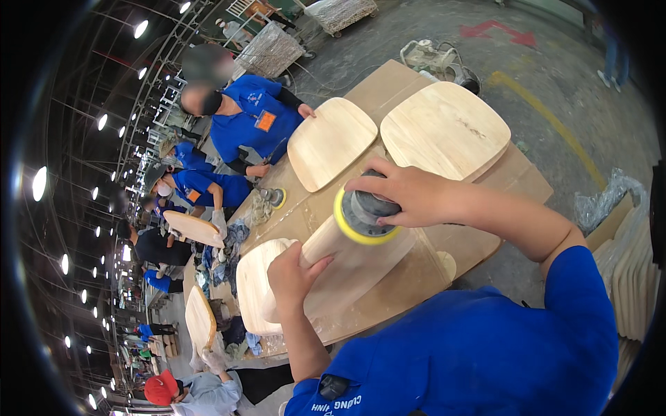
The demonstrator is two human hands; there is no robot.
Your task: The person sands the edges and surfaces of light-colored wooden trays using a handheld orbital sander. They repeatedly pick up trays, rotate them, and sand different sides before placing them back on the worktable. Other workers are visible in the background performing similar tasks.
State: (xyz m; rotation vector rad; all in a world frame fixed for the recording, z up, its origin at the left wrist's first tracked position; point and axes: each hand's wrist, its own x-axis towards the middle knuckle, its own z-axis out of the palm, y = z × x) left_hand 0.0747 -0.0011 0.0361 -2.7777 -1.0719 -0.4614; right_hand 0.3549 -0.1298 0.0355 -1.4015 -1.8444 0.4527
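Observation:
My right hand grips the top of a round dark orbital sander with a yellow pad rim. The sander rests against the upper edge of a pale, rounded wooden seat panel, which is tilted up. My left hand holds that panel at its near left side, thumb on its face. Behind my left hand another rounded panel lies on the cardboard-covered table. A further seat panel with a few dark marks lies at the far right of the table.
Across the table a person in a blue shirt holds a seat panel. A second sander and crumpled rags lie along the left side. Stacked panels stand at the right; a wheeled machine is beyond the table.

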